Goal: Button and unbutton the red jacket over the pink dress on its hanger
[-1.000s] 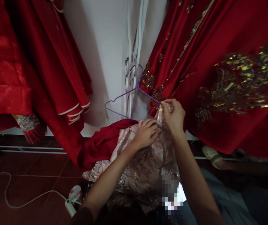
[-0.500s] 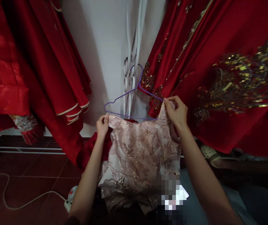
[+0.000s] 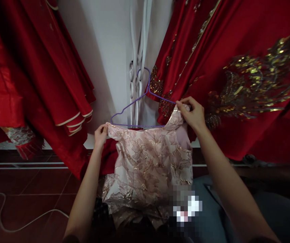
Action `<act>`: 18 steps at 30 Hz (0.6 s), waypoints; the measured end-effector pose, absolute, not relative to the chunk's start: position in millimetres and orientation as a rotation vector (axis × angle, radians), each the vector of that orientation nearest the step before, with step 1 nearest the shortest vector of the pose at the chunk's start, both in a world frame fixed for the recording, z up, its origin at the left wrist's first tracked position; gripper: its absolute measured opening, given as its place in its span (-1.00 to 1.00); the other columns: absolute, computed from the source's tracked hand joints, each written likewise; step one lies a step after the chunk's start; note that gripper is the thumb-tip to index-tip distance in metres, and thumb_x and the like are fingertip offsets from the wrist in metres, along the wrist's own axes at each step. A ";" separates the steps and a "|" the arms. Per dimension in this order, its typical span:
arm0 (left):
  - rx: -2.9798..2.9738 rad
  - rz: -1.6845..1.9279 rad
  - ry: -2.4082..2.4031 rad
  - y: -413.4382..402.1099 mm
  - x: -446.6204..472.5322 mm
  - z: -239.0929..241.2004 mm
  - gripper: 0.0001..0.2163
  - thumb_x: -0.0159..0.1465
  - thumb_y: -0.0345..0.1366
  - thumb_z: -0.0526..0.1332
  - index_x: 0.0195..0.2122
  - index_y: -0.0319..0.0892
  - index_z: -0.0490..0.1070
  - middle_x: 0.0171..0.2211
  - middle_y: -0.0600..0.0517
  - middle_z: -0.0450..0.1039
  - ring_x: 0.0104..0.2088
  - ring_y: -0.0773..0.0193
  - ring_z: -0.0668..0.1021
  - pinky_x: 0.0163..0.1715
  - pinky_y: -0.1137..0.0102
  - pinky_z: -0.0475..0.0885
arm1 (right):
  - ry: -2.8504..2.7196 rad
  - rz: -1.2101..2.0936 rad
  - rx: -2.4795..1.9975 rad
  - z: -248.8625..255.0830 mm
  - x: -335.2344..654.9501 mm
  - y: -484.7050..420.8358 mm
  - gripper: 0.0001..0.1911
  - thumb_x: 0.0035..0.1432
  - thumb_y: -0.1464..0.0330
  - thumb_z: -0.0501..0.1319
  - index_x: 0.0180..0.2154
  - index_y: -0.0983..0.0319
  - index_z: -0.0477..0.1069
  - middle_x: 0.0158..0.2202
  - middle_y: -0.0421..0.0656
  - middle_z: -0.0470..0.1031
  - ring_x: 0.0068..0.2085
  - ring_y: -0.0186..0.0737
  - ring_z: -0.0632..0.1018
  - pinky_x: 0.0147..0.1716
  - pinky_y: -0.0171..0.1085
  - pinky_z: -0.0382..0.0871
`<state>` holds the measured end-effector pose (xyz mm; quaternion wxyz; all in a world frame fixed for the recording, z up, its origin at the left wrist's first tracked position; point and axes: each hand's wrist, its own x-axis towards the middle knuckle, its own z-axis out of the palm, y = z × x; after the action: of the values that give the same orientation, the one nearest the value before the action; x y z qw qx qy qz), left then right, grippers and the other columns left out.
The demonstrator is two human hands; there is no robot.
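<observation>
While your left hand [image 3: 100, 134] pinches the left shoulder of the pink brocade garment [image 3: 147, 165], your right hand [image 3: 193, 114] is closed on its right shoulder, which lies over the right end of the purple wire hanger [image 3: 135, 111]. The garment hangs spread between both hands, in front of your lap, with its top edge along the lower bar of the hanger. The hanger hook sits on white metal scrollwork [image 3: 136, 67] against the white wall [image 3: 104, 50]. Red robes [image 3: 46, 77] hang at the left, and a red gown with gold embroidery [image 3: 248, 84] hangs at the right. A white cable [image 3: 15, 222] lies on the dark red floor [image 3: 20, 182].
</observation>
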<state>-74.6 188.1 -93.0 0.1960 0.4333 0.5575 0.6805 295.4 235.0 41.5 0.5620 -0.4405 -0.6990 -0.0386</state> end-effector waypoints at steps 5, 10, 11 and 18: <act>1.268 1.943 1.531 189.2 -76.8 -85.5 -0.68 0.14 -0.07 0.17 -0.28 -0.23 0.50 -0.33 -0.01 0.52 -0.34 0.29 0.50 -0.32 0.46 0.37 | -1.651 -0.076 -1.025 42.0 296.9 235.2 -0.69 0.10 0.05 0.17 -0.39 0.16 0.40 -0.45 -0.18 0.46 -0.43 -0.25 0.42 -0.38 -0.25 0.28; 1.490 1.912 1.492 195.0 -75.9 -61.4 -0.67 0.16 -0.07 0.17 -0.27 -0.22 0.52 -0.29 -0.02 0.54 -0.29 0.25 0.51 -0.26 0.43 0.39 | -1.669 -0.019 -0.986 39.7 297.6 238.3 -0.72 0.09 0.08 0.19 -0.41 0.16 0.40 -0.45 -0.19 0.44 -0.42 -0.25 0.42 -0.38 -0.25 0.27; 1.566 1.887 1.465 196.3 -73.8 -52.6 -0.67 0.17 -0.06 0.17 -0.26 -0.22 0.52 -0.28 -0.01 0.54 -0.27 0.24 0.51 -0.24 0.43 0.39 | -1.673 -0.004 -0.980 38.2 297.2 239.2 -0.73 0.09 0.09 0.19 -0.41 0.16 0.40 -0.46 -0.19 0.44 -0.42 -0.26 0.41 -0.38 -0.25 0.27; 1.751 1.565 1.275 202.4 -73.3 -4.2 -0.62 0.11 0.00 0.24 -0.27 -0.24 0.55 -0.34 -0.02 0.55 -0.22 0.16 0.53 -0.21 0.39 0.42 | -1.679 0.089 -0.999 26.9 294.2 245.6 -0.75 0.08 0.11 0.20 -0.41 0.17 0.37 -0.47 -0.21 0.42 -0.44 -0.29 0.40 -0.42 -0.28 0.26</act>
<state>-73.3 202.4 -4.2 0.2328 0.6372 0.4641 0.5695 294.2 245.6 26.9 0.5590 -0.4236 -0.7118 0.0379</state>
